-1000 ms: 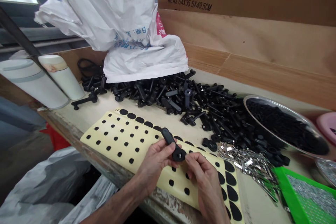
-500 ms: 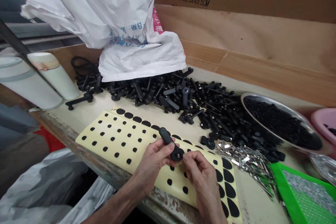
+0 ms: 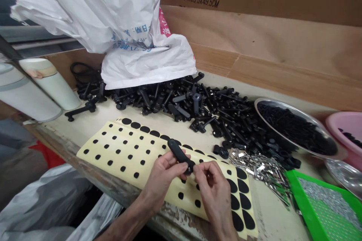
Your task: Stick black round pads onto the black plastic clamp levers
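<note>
A black plastic crank handle (image 3: 177,151), long arm with a rounder end, is gripped between the thumb and fingers of my left hand (image 3: 158,177). Its narrow tip points up and away to the left. At the round end, the thumb and forefinger of my right hand (image 3: 214,185) are pinched together and touch its edge; anything small between them is hidden. Both hands are above a pale yellow backing sheet (image 3: 109,162) carrying rows of black stickers, small dots in the middle and larger discs along the far and right edges.
A heap of similar black handles (image 3: 181,111) spills from a white woven sack (image 3: 147,62). Rightward lie metal clips (image 3: 261,163), a steel bowl (image 3: 296,126) of black parts, a pink basin (image 3: 346,124) and a green tray (image 3: 305,196) of small metal pieces. Two flasks (image 3: 52,84) stand left.
My left hand has tilted the handle, so the bright metal spot in its round end is mostly turned from view. My right fingertips have moved closer over that end. The whole view has shifted slightly.
</note>
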The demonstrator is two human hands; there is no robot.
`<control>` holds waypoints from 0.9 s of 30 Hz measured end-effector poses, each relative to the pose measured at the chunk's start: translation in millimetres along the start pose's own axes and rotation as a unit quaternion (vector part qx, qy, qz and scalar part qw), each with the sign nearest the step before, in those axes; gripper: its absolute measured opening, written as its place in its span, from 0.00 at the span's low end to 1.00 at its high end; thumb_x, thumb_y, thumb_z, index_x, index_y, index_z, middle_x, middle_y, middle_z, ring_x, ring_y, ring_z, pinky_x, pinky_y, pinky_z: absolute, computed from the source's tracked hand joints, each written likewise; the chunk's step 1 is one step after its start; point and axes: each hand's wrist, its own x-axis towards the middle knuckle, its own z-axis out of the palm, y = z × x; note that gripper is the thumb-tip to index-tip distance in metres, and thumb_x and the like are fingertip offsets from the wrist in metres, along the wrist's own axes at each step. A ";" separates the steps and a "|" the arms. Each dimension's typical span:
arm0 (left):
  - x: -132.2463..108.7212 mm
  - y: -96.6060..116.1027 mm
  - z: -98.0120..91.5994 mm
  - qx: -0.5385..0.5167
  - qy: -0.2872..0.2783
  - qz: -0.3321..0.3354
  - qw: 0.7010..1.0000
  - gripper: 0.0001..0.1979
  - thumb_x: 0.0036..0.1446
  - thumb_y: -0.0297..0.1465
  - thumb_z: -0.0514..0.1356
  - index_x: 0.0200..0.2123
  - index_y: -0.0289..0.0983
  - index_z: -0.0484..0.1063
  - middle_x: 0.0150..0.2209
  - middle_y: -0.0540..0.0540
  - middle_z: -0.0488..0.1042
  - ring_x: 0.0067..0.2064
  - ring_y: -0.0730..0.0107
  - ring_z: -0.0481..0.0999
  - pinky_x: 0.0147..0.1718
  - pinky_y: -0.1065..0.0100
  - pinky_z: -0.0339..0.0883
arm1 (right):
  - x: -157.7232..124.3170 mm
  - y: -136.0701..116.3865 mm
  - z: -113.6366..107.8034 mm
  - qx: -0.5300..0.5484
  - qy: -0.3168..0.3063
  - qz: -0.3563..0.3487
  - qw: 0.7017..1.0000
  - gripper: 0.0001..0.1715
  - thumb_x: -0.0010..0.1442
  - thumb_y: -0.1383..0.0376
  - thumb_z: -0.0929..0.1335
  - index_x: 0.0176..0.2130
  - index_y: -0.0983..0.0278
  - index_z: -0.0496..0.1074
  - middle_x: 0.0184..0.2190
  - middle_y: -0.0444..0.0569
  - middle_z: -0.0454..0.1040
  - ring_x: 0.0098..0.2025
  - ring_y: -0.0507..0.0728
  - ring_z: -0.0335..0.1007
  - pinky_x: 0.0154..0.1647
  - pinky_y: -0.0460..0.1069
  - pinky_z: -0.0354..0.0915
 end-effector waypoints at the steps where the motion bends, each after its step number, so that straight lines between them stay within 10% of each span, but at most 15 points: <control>1: -0.6 -0.1 0.2 0.005 0.005 0.000 1.000 0.16 0.52 0.29 0.65 0.45 0.33 0.73 0.44 0.41 0.75 0.37 0.69 0.72 0.33 0.70 0.66 | -1.2 0.5 1.1 -0.044 0.012 -0.031 0.998 0.15 0.63 0.57 0.63 0.28 0.61 0.65 0.26 0.44 0.66 0.25 0.52 0.62 0.25 0.46 0.60; 7: 0.1 -0.8 0.0 0.005 -0.005 -0.002 1.000 0.13 0.55 0.32 0.63 0.43 0.32 0.71 0.40 0.41 0.76 0.29 0.72 0.74 0.27 0.72 0.63 | 2.0 14.5 -3.5 -0.299 0.069 -0.120 0.944 0.20 0.67 0.56 0.56 0.46 0.60 0.71 0.38 0.50 0.73 0.34 0.58 0.70 0.27 0.48 0.61; 13: -0.5 2.8 0.5 0.022 -0.016 -0.002 1.000 0.14 0.56 0.33 0.62 0.44 0.32 0.70 0.41 0.40 0.75 0.29 0.72 0.74 0.28 0.71 0.63 | 12.1 10.3 -18.5 -0.046 -0.013 0.001 0.999 0.24 0.67 0.51 0.55 0.45 0.60 0.72 0.36 0.49 0.76 0.36 0.57 0.72 0.37 0.50 0.66; 21: -4.0 1.9 -3.0 0.008 -0.099 0.042 0.994 0.17 0.56 0.31 0.62 0.49 0.34 0.71 0.44 0.41 0.74 0.36 0.71 0.69 0.32 0.72 0.61 | 3.2 -6.1 3.6 0.152 -0.113 0.041 0.981 0.16 0.66 0.54 0.60 0.42 0.61 0.69 0.22 0.41 0.68 0.25 0.52 0.65 0.26 0.45 0.62; 27: -42.1 35.9 -29.3 0.129 0.045 0.007 0.991 0.24 0.55 0.38 0.61 0.54 0.37 0.68 0.37 0.44 0.78 0.34 0.63 0.74 0.30 0.67 0.64 | -18.0 -7.0 -8.6 0.066 -0.174 -0.052 0.981 0.20 0.62 0.59 0.64 0.55 0.56 0.67 0.35 0.45 0.74 0.33 0.55 0.71 0.34 0.48 0.69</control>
